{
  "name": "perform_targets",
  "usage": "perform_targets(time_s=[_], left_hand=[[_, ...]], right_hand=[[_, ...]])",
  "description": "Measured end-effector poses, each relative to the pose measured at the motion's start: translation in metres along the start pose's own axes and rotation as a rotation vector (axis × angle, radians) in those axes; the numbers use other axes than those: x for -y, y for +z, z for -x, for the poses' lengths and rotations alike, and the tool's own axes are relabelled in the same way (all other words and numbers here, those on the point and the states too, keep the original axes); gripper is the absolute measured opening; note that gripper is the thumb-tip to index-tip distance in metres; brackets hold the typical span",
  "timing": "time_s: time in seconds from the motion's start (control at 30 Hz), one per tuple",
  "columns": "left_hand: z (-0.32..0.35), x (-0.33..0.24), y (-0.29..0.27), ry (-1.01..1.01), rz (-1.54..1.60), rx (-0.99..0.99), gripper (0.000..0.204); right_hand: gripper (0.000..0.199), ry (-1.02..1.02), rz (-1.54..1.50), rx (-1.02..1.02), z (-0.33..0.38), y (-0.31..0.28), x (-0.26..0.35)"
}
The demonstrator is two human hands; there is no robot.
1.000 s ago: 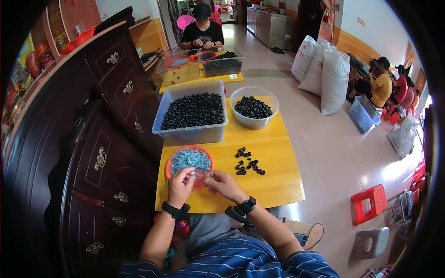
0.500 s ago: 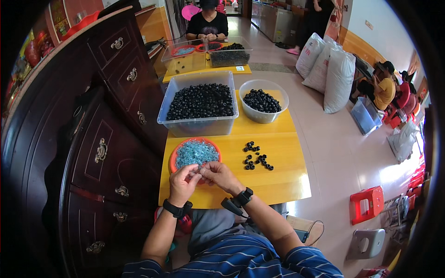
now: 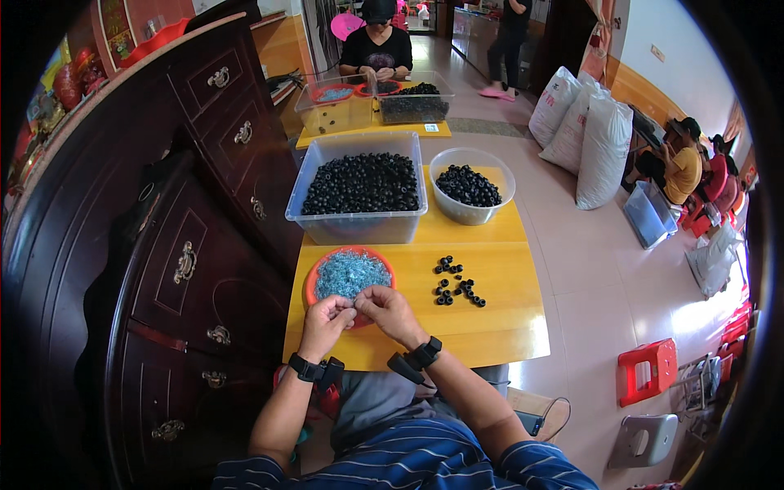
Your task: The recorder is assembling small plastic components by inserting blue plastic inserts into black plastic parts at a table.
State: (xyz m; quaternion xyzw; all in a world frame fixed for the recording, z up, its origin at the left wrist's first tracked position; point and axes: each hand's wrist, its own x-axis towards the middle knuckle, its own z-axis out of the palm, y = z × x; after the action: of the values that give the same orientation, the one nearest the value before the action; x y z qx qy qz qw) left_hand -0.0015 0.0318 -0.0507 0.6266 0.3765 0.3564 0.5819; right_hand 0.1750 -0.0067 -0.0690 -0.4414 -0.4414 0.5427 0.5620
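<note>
My left hand [image 3: 327, 321] and my right hand [image 3: 390, 313] meet at the near rim of a round red bowl [image 3: 309, 287]. Both have thumb and fingers pinched together, fingertips almost touching. Whatever sits between them is too small to make out. Heaped in the bowl are small, clear bluish pieces [image 3: 351, 273]. To the right, on the yellow table [image 3: 498, 327], lies a loose group of small black ring-like parts [image 3: 467, 287]. Behind the bowl stands a clear rectangular bin [image 3: 359, 228] full of similar black parts, and beside it a round clear tub [image 3: 464, 214] holds more.
A dark wooden cabinet [image 3: 220, 278] borders the table on the left. Across from me a co-worker [image 3: 377, 51] handles something at another yellow table with clear bins. White sacks [image 3: 606, 151], a red stool [image 3: 647, 371] and a grey stool [image 3: 643, 441] stand on the right.
My hands stay pinched together at the bowl, with slight finger movement. The whole view has shifted a little. A person standing at the back shows more of their legs now.
</note>
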Motion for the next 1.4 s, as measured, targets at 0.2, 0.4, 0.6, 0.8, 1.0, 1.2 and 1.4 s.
perform_targets(time_s=[0.2,0.4,0.6,0.8,1.0,1.2,1.4], left_hand=[[0.0,0.0,0.0,-0.036,-0.06,-0.013,0.009],[0.008,0.0,-0.007,-0.05,-0.079,-0.043,0.02],[0.021,-0.017,-0.01,-0.004,-0.098,-0.041,0.018],[0.038,-0.027,-0.007,-0.011,-0.024,-0.041,0.008],[0.053,-0.024,0.006,-0.039,-0.035,0.068,0.007],[0.062,-0.014,0.032,-0.079,0.003,0.198,0.008],[0.062,-0.004,0.058,-0.044,-0.049,0.274,0.009]], right_hand=[[0.014,-0.038,0.015,-0.047,0.0,0.005,-0.008],[0.013,-0.161,0.413,-0.158,0.002,0.005,-0.003],[0.014,-0.214,0.986,-0.131,0.003,0.004,0.017],[0.018,-0.227,0.938,-0.201,0.012,0.0,0.024],[0.016,-0.244,0.809,-0.372,0.064,-0.06,0.046],[0.016,-0.048,0.847,-0.6,0.106,-0.133,0.062],[0.02,-0.052,1.14,-0.621,0.099,-0.147,0.061]])
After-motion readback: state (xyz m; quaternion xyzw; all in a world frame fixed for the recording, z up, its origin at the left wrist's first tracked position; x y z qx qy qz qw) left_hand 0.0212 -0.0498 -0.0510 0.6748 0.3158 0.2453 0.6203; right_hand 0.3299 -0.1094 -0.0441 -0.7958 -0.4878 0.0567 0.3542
